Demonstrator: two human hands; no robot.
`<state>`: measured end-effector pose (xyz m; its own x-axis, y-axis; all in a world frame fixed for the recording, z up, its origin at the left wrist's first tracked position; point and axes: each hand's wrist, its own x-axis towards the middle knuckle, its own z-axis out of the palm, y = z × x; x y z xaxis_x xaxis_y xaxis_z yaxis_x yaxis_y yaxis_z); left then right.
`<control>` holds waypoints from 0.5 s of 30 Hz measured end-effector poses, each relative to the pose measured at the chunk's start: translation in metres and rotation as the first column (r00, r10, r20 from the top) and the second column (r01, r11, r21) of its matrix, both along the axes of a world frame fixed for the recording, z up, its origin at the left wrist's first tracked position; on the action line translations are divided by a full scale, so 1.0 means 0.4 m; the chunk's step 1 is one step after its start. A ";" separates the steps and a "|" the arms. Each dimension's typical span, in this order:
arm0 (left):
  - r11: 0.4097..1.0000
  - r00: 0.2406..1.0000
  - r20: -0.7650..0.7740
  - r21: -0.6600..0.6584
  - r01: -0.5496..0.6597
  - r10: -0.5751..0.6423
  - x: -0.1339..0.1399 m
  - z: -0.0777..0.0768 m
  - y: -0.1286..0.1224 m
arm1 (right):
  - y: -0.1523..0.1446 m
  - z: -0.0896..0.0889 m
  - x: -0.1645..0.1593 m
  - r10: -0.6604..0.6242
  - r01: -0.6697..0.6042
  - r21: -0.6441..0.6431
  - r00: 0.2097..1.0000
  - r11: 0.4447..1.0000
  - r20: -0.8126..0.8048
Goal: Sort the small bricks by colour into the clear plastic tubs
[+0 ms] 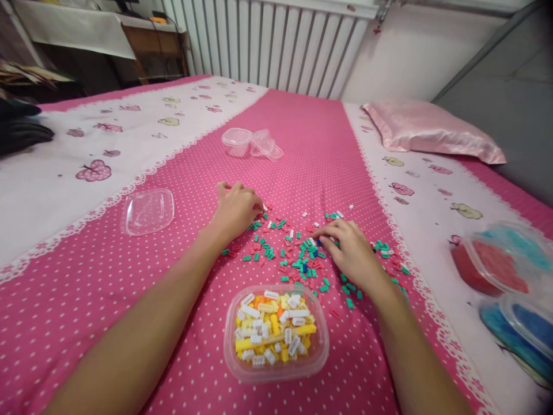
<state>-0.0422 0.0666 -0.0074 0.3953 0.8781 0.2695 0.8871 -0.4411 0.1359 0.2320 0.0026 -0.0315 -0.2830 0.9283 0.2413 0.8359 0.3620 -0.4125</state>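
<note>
Small plastic building bricks [302, 262], mostly green and pink with some white and dark blue, lie scattered on the pink dotted bedspread. My left hand [237, 208] rests palm down at the pile's left edge, its fingers bent and apart; the thumb is hidden. On the right, my right hand [348, 248] reaches into the pile. Its index finger and thumb are apart, close to a dark blue brick [318, 242]. Nearer to me stands a clear plastic box [276, 372] filled with yellow, white and orange bricks [274, 328].
A clear lid [149, 212] lies at the left. Farther back are a clear container [237, 143] and more clear plastic pieces [265, 144]. At the right sit a container with red contents [488, 268] and one with blue contents [518, 323]. A pink pillow [432, 129] lies behind them.
</note>
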 end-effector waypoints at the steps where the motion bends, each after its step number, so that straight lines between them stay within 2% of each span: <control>1: 1.000 1.000 -0.004 -0.003 0.016 -0.016 0.003 -0.004 0.002 | 0.001 -0.001 0.001 0.004 -0.004 0.001 1.000 1.000 -0.006; 7: 1.000 0.998 0.050 0.003 0.024 -0.024 0.003 -0.008 0.009 | -0.002 0.005 -0.004 0.001 0.000 0.028 0.999 1.000 -0.041; 10: 1.000 0.992 0.126 0.011 0.006 -0.007 -0.002 0.022 -0.008 | -0.006 0.013 -0.006 -0.005 0.008 0.044 0.997 0.999 -0.077; 15: 0.999 0.963 0.265 0.019 0.041 -0.044 0.007 0.084 -0.054 | -0.001 0.020 -0.006 -0.059 0.068 0.084 0.992 0.994 -0.110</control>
